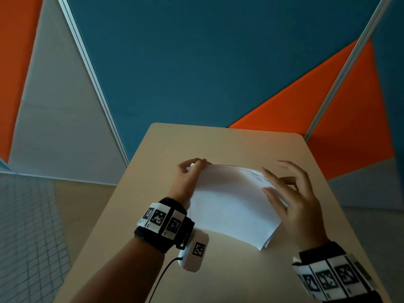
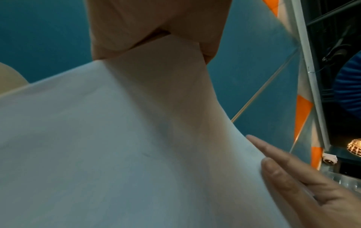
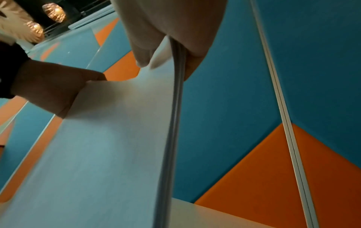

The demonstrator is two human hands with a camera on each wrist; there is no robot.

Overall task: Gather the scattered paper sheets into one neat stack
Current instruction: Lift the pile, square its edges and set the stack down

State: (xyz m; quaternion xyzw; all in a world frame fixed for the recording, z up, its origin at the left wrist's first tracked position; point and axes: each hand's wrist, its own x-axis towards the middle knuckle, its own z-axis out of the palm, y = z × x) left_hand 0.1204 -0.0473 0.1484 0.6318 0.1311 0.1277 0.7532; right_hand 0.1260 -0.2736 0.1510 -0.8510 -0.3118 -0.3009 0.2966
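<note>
A stack of white paper sheets (image 1: 231,202) is held up, tilted, over the beige table (image 1: 218,143); its lower corner hangs near the tabletop. My left hand (image 1: 197,165) pinches the stack's far left corner, thumb against fingers (image 2: 156,35). My right hand (image 1: 277,186) grips the right edge, thumb in front and fingers spread behind. In the right wrist view the layered edges of the paper stack (image 3: 176,108) run between thumb and fingers of my right hand (image 3: 171,46). The sheets' right edges are slightly fanned.
Blue, orange and grey wall panels (image 1: 196,62) stand right behind the table's far edge. A white wrist camera unit (image 1: 193,252) with its cable hangs below my left wrist. Tiled floor (image 1: 28,237) lies to the left.
</note>
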